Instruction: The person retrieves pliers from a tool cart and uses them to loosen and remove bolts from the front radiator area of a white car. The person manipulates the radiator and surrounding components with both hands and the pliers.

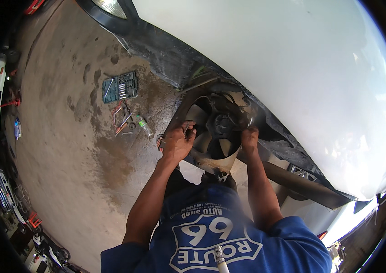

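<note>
A dark radiator fan in a round, dusty shroud is in front of me, above my legs and beside the white car. Over the shroud's left rim, my left hand is closed, with thumb and fingers bent at the fan opening. My right hand is closed in a fist at the right side of the fan, against the car's dark underside. A small shiny piece shows just above that fist; what it grips is hidden.
White car bodywork fills the upper right, with a loose dark trim strip below it. On the stained concrete floor at left are an open socket set, several loose hand tools and a plastic bottle. Vehicles stand along the far left.
</note>
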Motion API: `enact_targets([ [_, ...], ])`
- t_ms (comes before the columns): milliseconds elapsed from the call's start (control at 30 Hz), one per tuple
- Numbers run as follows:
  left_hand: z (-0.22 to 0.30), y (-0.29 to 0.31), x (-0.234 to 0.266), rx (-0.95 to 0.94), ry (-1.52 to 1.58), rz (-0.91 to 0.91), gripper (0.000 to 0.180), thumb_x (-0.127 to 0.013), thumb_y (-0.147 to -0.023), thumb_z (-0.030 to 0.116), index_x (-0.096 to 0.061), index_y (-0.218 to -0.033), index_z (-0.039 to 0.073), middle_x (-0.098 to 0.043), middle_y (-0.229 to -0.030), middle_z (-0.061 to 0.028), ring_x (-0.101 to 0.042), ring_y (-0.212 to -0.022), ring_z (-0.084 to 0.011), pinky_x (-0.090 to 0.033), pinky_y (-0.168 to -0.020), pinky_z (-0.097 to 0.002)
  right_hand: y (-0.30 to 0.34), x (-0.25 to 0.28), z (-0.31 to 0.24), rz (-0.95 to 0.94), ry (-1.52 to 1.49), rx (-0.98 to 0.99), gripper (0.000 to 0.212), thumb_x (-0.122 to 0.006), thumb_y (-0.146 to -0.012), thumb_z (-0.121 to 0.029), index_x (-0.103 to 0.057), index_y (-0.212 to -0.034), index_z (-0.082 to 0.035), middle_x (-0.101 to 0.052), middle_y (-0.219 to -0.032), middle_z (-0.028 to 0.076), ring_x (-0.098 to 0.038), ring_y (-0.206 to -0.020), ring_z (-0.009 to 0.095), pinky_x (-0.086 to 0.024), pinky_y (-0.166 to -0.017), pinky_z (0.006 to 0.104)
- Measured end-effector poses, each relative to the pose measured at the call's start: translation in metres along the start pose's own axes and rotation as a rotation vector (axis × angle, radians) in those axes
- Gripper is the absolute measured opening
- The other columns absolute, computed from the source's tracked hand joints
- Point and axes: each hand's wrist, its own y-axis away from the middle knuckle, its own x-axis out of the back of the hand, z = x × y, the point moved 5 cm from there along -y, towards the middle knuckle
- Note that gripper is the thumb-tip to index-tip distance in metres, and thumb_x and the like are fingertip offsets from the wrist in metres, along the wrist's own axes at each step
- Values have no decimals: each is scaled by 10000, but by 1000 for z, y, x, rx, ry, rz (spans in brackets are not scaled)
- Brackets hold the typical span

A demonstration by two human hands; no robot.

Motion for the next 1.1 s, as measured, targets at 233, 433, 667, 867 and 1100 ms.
enact_targets([
  [233, 10, -4, -31, -9, 70, -63, 248, -673, -929, 102, -670, -1157, 5, -721, -1013, -140, -713, -932, -241, -562, -815, -337, -6, 3, -20, 125, -61, 60, 199, -723, -894, -46, -705, -1091, -24, -719, -1032, 24, -613, -910, 139, -474, -846, 299],
  [433, 19, -16, -41, -119, 0, -87, 226, -618, -975, 152, -680, -1156, 33, -735, -1041, -144, -708, -794, -206, -565, -746, -323, 30, -11, -13, 131, -362, -122, 199, -742, -902, -99, -722, -1093, -47, -707, -982, -27, -596, -807, 73, -467, -712, 268],
  [667, 30, -64, -102, 271, 308, -422, 223, -549, -1009, 154, -668, -1178, 70, -731, -1067, -75, -603, -529, -130, -473, -471, -281, 52, -12, 1, 47, -460, -370, 184, -776, -888, -162, -710, -1056, -131, -642, -874, -58, -478, -600, 73, -413, -560, 267],
  [867, 37, -109, -147, 437, 374, -558, 200, -575, -994, 161, -656, -1134, 43, -704, -1054, -72, -554, -530, -119, -384, -412, -237, 54, -18, 0, -6, -743, -485, 191, -785, -887, -188, -698, -1050, -139, -623, -884, -45, -477, -609, 98, -427, -560, 284],
  [1100, 26, -142, -119, 362, -10, -411, 250, -564, -1020, 259, -605, -1059, 16, -618, -821, -61, -569, -648, -147, -427, -487, -286, 35, -11, 6, 76, -492, -268, 151, -756, -876, -116, -719, -1022, -115, -696, -906, -18, -550, -677, 90, -431, -577, 290],
])
